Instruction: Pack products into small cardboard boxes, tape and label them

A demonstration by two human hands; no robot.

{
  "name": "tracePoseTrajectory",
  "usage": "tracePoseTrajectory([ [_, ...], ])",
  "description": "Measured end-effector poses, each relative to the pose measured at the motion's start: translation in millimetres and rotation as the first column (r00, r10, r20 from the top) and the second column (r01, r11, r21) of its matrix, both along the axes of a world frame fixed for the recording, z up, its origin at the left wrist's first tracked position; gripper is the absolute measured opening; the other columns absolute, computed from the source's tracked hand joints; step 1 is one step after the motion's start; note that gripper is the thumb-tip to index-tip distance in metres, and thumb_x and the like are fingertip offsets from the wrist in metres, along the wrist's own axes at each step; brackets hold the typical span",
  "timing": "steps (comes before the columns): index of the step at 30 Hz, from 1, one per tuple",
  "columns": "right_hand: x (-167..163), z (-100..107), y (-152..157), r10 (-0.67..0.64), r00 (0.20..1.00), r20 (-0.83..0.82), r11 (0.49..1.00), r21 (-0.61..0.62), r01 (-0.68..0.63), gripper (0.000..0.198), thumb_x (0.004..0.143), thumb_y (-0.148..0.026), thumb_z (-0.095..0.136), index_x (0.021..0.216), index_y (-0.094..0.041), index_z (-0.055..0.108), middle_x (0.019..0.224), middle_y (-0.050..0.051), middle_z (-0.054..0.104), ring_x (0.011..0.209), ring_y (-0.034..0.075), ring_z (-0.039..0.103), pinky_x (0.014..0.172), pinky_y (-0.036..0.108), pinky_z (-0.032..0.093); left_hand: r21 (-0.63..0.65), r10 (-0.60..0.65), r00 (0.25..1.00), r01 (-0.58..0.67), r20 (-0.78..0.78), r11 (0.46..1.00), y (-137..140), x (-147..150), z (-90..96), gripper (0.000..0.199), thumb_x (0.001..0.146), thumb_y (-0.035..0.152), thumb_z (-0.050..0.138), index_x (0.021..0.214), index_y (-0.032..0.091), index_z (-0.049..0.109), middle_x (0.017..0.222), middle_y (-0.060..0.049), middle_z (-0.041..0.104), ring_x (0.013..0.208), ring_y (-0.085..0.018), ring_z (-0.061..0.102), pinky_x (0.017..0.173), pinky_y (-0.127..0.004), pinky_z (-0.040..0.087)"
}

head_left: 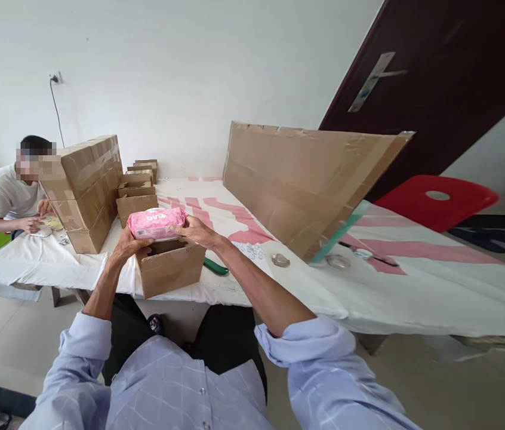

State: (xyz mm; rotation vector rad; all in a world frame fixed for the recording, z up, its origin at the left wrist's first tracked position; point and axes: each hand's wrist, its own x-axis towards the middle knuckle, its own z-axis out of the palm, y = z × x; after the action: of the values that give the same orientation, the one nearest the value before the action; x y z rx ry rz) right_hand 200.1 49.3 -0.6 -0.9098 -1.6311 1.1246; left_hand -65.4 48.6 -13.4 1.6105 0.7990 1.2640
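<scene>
A pink soft pack of wipes with white lettering is held level between my two hands. My left hand grips its left end from below, and my right hand clasps its right end. Right beneath the pack stands an open cardboard box at the table's near edge; the pack and my hands cover part of its opening, so its contents are mostly hidden. A green-handled tool lies just right of the box, partly out of sight.
Stacked taped cartons rise on the left, beside a row of open boxes. Across the table a person sits with hands at small items. A large cardboard panel leans at right, near tape rolls and a red chair.
</scene>
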Motion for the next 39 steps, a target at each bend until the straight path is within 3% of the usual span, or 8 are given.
tracePoseTrajectory([
  [8,0.0,10.8,3.4,0.096,0.994,-0.056,0.992,-0.081,-0.1,0.059,0.067,-0.055,0.101,0.108,-0.021,0.075,0.091,0.004,0.078,0.093,0.024,0.074,0.082,0.034,0.067,-0.034,0.044,0.999,-0.044,0.008,0.998,-2.7,0.7,7.9,0.095,0.055,0.045,0.107,0.136,0.015,0.067,0.134,-0.017,0.078,0.126,-0.039,0.072,0.108,-0.049,0.061],
  [16,3.0,23.8,12.7,-0.046,0.993,-0.11,0.984,-0.175,0.026,0.054,0.075,-0.06,0.096,0.107,-0.023,0.073,0.091,0.004,0.08,0.079,0.02,0.075,0.065,0.029,0.066,-0.148,0.072,0.997,-0.073,-0.017,0.986,1.9,9.6,17.2,0.089,0.071,0.065,0.095,0.141,0.019,0.066,0.136,-0.016,0.076,0.115,-0.034,0.075,0.084,-0.039,0.068],
  [23,8.8,12.1,16.4,-0.024,0.989,-0.143,0.97,-0.243,-0.012,0.045,0.086,-0.057,0.089,0.108,-0.022,0.074,0.092,0.006,0.082,0.081,0.021,0.077,0.068,0.032,0.068,-0.225,0.079,0.997,-0.079,-0.01,0.971,7.2,13.6,6.8,0.08,0.074,0.071,0.091,0.131,0.018,0.075,0.127,-0.015,0.079,0.114,-0.034,0.075,0.088,-0.04,0.067],
  [29,12.2,-2.8,22.3,-0.01,0.986,-0.164,0.948,-0.316,-0.043,0.035,0.097,-0.049,0.079,0.115,-0.02,0.075,0.092,0.008,0.083,0.076,0.021,0.078,0.067,0.032,0.067,-0.277,0.106,0.994,-0.104,-0.008,0.955,17.8,15.9,-9.6,0.08,0.069,0.073,0.093,0.123,0.016,0.078,0.115,-0.015,0.08,0.099,-0.028,0.076,0.076,-0.033,0.065],
  [39,14.5,-17.5,29.0,-0.054,0.984,-0.168,0.925,-0.379,-0.014,0.028,0.1,-0.042,0.076,0.111,-0.017,0.077,0.092,0.011,0.084,0.072,0.021,0.077,0.063,0.03,0.065,-0.294,0.124,0.992,-0.113,0.017,0.949,18.8,20.1,-14.7,0.078,0.071,0.068,0.094,0.125,0.014,0.078,0.11,-0.014,0.081,0.095,-0.026,0.076,0.076,-0.031,0.063],
])
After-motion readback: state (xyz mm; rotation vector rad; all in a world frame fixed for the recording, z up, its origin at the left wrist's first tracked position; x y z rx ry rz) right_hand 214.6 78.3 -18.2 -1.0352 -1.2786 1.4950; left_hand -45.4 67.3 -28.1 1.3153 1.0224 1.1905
